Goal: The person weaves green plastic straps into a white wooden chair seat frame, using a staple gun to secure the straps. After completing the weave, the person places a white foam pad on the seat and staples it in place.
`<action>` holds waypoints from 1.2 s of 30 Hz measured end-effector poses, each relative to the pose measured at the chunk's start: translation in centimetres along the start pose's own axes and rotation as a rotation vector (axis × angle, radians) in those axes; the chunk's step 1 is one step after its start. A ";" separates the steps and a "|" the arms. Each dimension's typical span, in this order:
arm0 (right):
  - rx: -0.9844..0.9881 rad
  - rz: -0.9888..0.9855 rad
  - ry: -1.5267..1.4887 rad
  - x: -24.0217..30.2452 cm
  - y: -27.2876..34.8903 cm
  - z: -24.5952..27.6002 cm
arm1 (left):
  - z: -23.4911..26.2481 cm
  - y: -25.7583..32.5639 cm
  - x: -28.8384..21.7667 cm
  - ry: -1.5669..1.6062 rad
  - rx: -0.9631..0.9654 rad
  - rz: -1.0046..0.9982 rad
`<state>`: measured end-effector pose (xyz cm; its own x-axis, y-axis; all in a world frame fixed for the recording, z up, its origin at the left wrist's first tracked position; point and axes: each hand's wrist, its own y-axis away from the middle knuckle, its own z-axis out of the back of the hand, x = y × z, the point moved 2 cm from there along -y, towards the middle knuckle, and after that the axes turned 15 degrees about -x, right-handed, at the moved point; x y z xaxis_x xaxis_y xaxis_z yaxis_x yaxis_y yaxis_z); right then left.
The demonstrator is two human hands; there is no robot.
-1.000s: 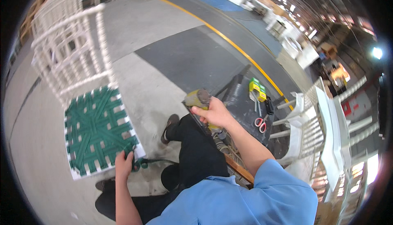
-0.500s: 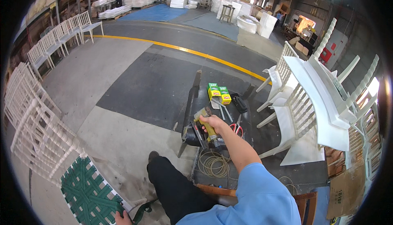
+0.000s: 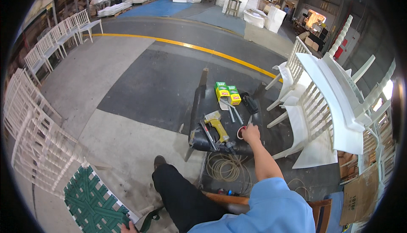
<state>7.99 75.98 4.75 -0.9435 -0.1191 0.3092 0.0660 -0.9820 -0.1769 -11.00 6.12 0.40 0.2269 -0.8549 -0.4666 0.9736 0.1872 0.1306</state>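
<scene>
Right grip (image 3: pixel 252 133): your hand is down over the red-handled metal scissors (image 3: pixel 241 133), fingers bent at the handle loops; I cannot tell whether they are pinching them yet.
Scissors: at the right side of the low, black-topped bench (image 3: pixel 207 102), blades pointing away from you; whether they are raised off the surface is unclear.
Yellow pneumatic staple gun (image 3: pixel 217 127): half a second ago it was in your right hand; now it lies released on the bench, left of the scissors.
Tool swap: with the gun set down, your work seems to have turned from fastening to the scissors.
Left grip (image 3: pixel 128 228): cut off by the lower edge, it stays at the near right corner of the seat woven from flat green webbing (image 3: pixel 93 199); how firmly it pinches there I cannot tell.
Webbing seat: to your left, on the white wooden chair with the spindled back (image 3: pixel 46 152).
Loose green strap (image 3: pixel 150 221): it trails beside that corner, near your leg.
Bench top: two green-and-yellow cardboard boxes (image 3: pixel 234 95) and slim silver metal strips (image 3: pixel 238 115) lie beyond the gun.
Coiled beige hose (image 3: pixel 222 168): below the bench's near edge.
</scene>
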 end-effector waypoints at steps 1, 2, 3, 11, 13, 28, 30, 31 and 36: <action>0.020 0.006 0.000 -0.7 0.4 -0.1 | -0.1 -0.2 0.3 0.022 -0.012 0.018; 0.068 -0.025 0.034 -1.4 0.6 -0.2 | -0.1 -0.4 0.5 0.043 -0.024 0.035; 0.084 -0.034 0.029 -1.7 0.3 -0.4 | -0.2 -0.7 0.7 0.066 -0.019 0.021; 0.246 -0.118 -0.167 -4.9 -2.1 -1.4 | -0.3 -0.7 3.2 0.977 0.219 0.520; 0.310 -0.389 -0.759 -6.1 -1.0 -0.6 | -0.1 -0.4 4.3 1.126 0.279 0.464; 0.715 1.627 -0.563 28.3 30.9 0.2 | 0.4 -6.8 7.3 1.500 0.374 0.540; 0.797 1.919 -0.484 32.1 37.9 -0.9 | 0.4 -7.0 7.5 1.446 0.369 0.556; 0.807 2.015 -0.400 33.4 40.4 -1.6 | 0.4 -7.1 7.5 1.448 0.378 0.560; 0.776 2.408 -0.390 37.7 47.7 -5.5 | 0.4 -7.5 7.6 1.465 0.466 0.480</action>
<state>-26.26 25.46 2.84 0.8549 -0.4337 0.2847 0.4837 0.8646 -0.1356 -16.62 -1.97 -3.75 0.5874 0.4628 -0.6639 0.7793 -0.1022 0.6182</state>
